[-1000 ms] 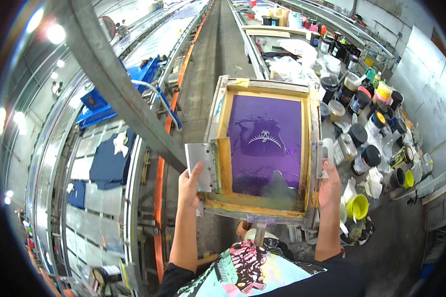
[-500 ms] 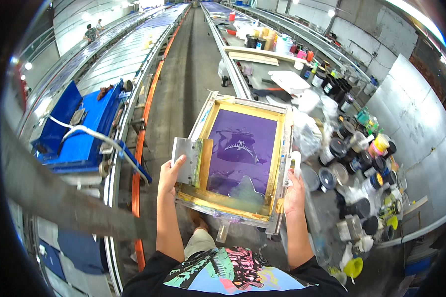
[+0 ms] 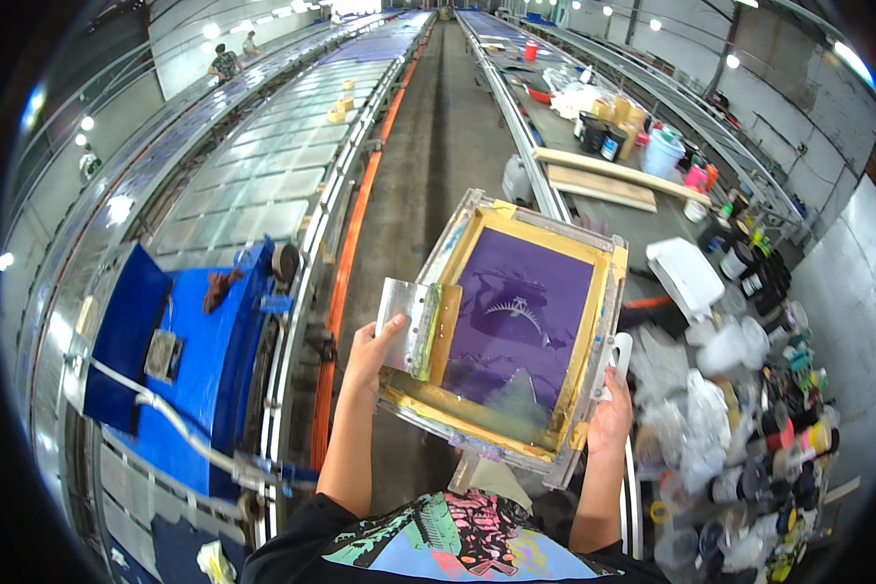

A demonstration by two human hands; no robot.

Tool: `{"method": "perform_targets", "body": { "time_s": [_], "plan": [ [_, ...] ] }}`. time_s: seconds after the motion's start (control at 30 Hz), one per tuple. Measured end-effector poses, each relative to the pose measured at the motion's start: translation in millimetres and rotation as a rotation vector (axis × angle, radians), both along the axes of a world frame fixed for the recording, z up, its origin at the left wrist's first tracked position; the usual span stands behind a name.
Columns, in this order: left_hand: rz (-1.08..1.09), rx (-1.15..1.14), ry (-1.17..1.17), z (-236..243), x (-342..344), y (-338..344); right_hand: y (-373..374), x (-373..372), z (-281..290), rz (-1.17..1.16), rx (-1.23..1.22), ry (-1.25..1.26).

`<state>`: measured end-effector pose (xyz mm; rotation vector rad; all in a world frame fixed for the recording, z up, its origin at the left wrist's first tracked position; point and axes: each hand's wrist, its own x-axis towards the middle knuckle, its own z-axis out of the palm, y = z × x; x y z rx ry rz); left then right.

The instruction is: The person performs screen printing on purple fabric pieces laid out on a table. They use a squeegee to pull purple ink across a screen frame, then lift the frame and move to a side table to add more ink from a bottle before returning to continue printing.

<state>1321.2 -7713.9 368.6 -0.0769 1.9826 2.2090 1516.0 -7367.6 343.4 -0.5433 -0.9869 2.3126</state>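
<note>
A wooden-edged screen frame with yellow tape, purple mesh and a pale arched design is held out in front of my torso, tilted slightly. My left hand is closed on a flat metal squeegee with a yellow-brown edge, lying across the frame's left side; whether those fingers also grip the frame is hidden. My right hand is closed round the frame's right side at a white handle.
Long printing tables line both sides of the aisle, an orange rail along the left. A blue machine with a hose sits at left. Tubs, planks and plastic bags crowd the right. Two people stand far left.
My view has advanced along the aisle: the blue machine and right-side tubs sit lower and nearer, and the grey post has left view. Both hands still hold their items.
</note>
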Motion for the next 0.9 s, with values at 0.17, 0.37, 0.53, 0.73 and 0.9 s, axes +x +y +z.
{"method": "perform_targets", "body": {
  "time_s": [0.17, 0.37, 0.53, 0.73, 0.9],
  "plan": [
    [0.039, 0.014, 0.039, 0, -181, 21, 23, -196, 16, -0.021, 0.014, 0.001],
    [0.184, 0.01, 0.066, 48, -364, 24, 67, -446, 34, 0.176, 0.06, 0.041],
    [0.359, 0.061, 0.076, 52, -483, -1, 50, -640, 67, 0.352, 0.076, -0.031],
    [0.478, 0.095, 0.087, 38, -665, -12, 39, -869, 77, 0.481, 0.124, -0.013],
    [0.422, 0.083, 0.001, 42, -868, 8, 67, -1047, 72, 0.43, 0.091, -0.02]
  ]
}}
